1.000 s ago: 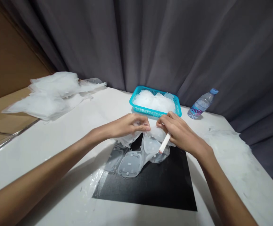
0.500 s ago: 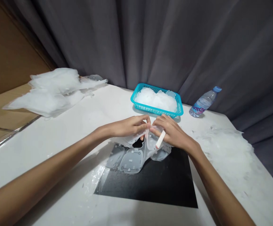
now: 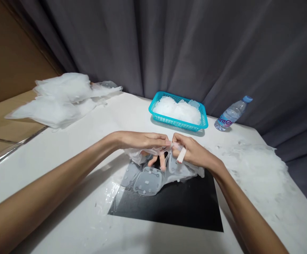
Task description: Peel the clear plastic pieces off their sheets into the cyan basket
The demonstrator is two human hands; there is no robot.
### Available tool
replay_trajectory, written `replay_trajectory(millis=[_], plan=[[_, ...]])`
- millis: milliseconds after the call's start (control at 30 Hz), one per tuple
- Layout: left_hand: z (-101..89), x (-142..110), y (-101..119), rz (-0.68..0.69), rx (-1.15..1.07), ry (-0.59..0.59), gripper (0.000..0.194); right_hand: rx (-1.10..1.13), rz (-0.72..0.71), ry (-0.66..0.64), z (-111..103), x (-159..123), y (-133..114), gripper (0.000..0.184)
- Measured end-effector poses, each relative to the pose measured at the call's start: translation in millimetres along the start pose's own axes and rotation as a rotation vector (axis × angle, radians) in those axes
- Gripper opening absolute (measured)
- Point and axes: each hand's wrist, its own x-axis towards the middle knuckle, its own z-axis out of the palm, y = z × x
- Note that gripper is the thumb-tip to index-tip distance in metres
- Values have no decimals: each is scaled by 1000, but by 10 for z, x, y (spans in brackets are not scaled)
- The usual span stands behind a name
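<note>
A translucent, rubbery-looking moulded sheet [image 3: 148, 181] with several rounded, studded pads lies partly on a black mat [image 3: 185, 208], its far side lifted. My left hand [image 3: 148, 141] pinches the raised edge between thumb and forefinger, while its lower fingers show beneath, through a gap in the sheet. Close beside it, my right hand [image 3: 192, 150] is closed on the same edge. A short white stick [image 3: 181, 155] with a reddish tip juts from my right fist; the rest of it is hidden in the palm. The fingertips of both hands almost touch.
Beyond my hands stands a turquoise basket [image 3: 178, 123] filled with white translucent pieces. A water bottle [image 3: 232, 114] is right of it. White translucent pieces are piled at left [image 3: 60, 102] and spread at right [image 3: 259, 180]. A grey curtain [image 3: 169, 46] hangs behind the white table [image 3: 71, 225].
My hands came together on the sheet's edge, and my left fingers now reach beneath it. The right side of the sheet has spread rightward. The view has shifted slightly.
</note>
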Motion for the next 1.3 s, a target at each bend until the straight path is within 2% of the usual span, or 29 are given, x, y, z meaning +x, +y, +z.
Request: replay_trajectory(millis=[100,200,367,633,767,833,967,1067,1167,1300], plan=[[3,35,-74,5,168,-50,28,-128,-23,-2,-4,-31,-37,7],[10,103,-162,34,310,-72,17,-243,-46,-31,-30,-52,-73,13],[-45,156,-240,165,354,-61,19,-271,-81,-126,-110,-53,-90,25],[-100,142,-314,43,273,-87,29,-295,-31,-161,-98,-70,-87,27],[-101,118,-290,22,297,-115,31,-315,-69,-144,-42,-65,-53,29],[-85,102,-261,42,362,-82,29,-330,-81,-141,-22,-59,-34,25],[-21,124,-228,115,404,170,36,-379,-63,-147,-21,-57,-26,22],[11,192,-257,216,370,294,37,-379,-15,-147,-46,-62,-42,25],[-1,230,-297,281,359,316,36,-381,13,-144,-70,-61,-60,27],[-56,192,-293,243,308,230,32,-411,-42,-131,-84,-48,-57,28]])
